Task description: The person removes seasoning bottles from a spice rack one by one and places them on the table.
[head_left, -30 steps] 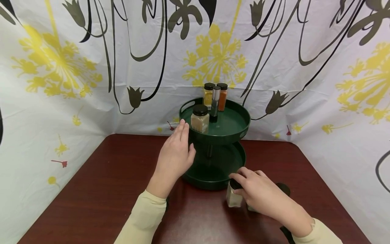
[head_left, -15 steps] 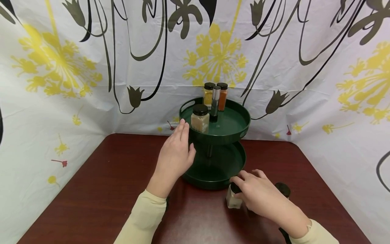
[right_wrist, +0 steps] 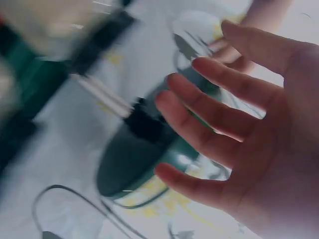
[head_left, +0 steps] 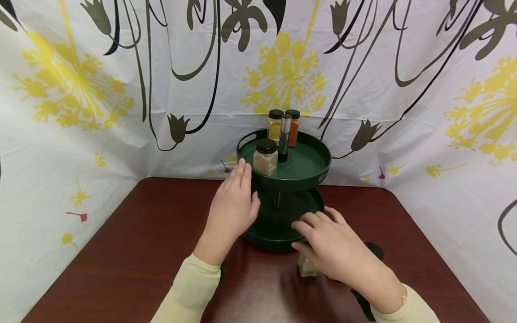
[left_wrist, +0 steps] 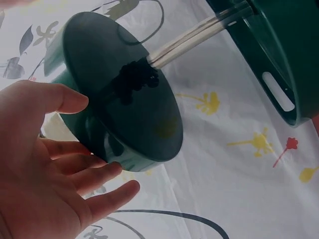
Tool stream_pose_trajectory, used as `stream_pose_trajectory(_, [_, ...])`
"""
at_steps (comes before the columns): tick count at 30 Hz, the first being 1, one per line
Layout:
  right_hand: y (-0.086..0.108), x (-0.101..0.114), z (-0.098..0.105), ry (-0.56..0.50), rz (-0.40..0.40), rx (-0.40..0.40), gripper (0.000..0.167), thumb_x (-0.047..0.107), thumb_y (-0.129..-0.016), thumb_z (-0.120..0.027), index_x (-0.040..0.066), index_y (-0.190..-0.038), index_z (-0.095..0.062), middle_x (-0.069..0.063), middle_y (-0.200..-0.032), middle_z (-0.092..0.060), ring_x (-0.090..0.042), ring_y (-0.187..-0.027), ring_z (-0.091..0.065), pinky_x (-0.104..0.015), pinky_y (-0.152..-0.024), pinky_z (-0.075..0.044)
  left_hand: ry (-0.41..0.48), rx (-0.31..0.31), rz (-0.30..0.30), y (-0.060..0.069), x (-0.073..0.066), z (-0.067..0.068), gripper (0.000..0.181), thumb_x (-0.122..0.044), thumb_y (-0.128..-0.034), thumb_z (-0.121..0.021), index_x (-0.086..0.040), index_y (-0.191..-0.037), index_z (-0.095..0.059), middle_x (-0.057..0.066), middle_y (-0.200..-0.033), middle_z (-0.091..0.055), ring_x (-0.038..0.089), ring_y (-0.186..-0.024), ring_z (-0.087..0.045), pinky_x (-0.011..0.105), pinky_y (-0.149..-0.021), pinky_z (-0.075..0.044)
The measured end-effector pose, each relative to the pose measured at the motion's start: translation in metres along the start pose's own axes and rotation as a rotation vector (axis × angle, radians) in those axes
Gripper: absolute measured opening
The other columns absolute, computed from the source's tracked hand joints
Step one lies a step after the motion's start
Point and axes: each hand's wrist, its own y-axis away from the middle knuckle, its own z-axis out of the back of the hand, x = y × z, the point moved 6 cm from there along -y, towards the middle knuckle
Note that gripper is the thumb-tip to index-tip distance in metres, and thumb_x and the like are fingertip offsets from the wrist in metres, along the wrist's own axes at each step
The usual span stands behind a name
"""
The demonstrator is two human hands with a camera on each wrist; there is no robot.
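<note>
A green two-tier stand (head_left: 282, 181) with round trays has my left hand (head_left: 231, 206) at the left side of its upper tray. In the left wrist view, the left fingers (left_wrist: 99, 177) extend against that tray's outer wall. My right hand (head_left: 335, 246) hovers over a spice jar (head_left: 307, 268) on the table, its fingers spread and only loosely bent. In the right wrist view, the right palm (right_wrist: 269, 144) holds nothing. The right hand hides most of the jar's top. A second jar's dark lid (head_left: 374, 250) shows behind the right wrist.
The upper tray carries a beige spice jar (head_left: 265, 159) in front, a yellow jar (head_left: 275, 128) and an orange jar (head_left: 293, 130) behind a metal post (head_left: 284, 134). The dark red table (head_left: 121, 251) meets a patterned white cloth (head_left: 194, 152) behind.
My right hand has come off the front jar's lid, rising forward as its fingers spread. The left hand stays at the upper tray.
</note>
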Motion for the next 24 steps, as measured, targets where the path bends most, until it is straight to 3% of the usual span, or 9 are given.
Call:
stream_pose_trajectory(5, [-0.022,0.008,0.038,-0.078,0.014,-0.228,0.034,0.032,-0.091,-0.086,0.012,-0.118,-0.078,-0.005,-0.119,-0.074,-0.025,-0.113,-0.07,-0.056,-0.103,-0.055,-0.033,-0.006,-0.041,0.001,-0.01,0.005,0.069,-0.027,-0.1002,-0.073,0.005,-0.156,-0.048,0.022,-0.162,-0.051,0.034,-0.15,-0.054,0.048,-0.115,-0.054])
stream_pose_trajectory(8, [-0.032,0.009,0.051,-0.138,-0.003,-0.305,0.037,0.027,-0.092,-0.084,0.007,-0.121,-0.076,-0.012,-0.129,-0.071,-0.032,-0.12,-0.069,-0.058,-0.105,-0.055,-0.034,-0.018,-0.077,0.002,-0.019,0.01,0.065,-0.027,-0.1008,-0.072,0.003,-0.154,-0.053,0.02,-0.159,-0.055,0.032,-0.15,-0.053,0.048,-0.116,-0.053])
stream_pose_trajectory(13, [-0.045,0.009,0.058,-0.205,-0.056,-0.308,0.042,0.026,-0.096,-0.079,0.002,-0.13,-0.072,-0.017,-0.146,-0.064,-0.035,-0.136,-0.062,-0.064,-0.117,-0.045,-0.007,-0.017,-0.132,0.006,-0.035,0.016,0.055,-0.026,-0.1027,-0.07,-0.002,-0.151,-0.059,0.015,-0.157,-0.059,0.029,-0.152,-0.051,0.05,-0.119,-0.05])
stream_pose_trajectory(18, [-0.048,0.001,0.055,-0.285,-0.161,-0.279,0.042,0.019,-0.1,-0.073,0.002,-0.139,-0.068,-0.016,-0.153,-0.06,-0.035,-0.145,-0.055,-0.071,-0.123,-0.035,0.014,0.037,-0.197,0.009,-0.051,0.014,0.052,-0.028,-0.1058,-0.064,-0.005,-0.152,-0.059,0.01,-0.162,-0.053,0.025,-0.156,-0.047,0.051,-0.122,-0.047])
stream_pose_trajectory(24, [-0.046,-0.006,0.043,-0.338,-0.211,-0.266,0.041,0.013,-0.101,-0.07,0.0,-0.14,-0.067,-0.016,-0.154,-0.06,-0.035,-0.144,-0.056,-0.071,-0.124,-0.034,0.02,0.079,-0.207,0.009,-0.053,0.011,0.053,-0.03,-0.1062,-0.063,-0.008,-0.154,-0.057,0.008,-0.166,-0.048,0.022,-0.158,-0.043,0.052,-0.123,-0.045])
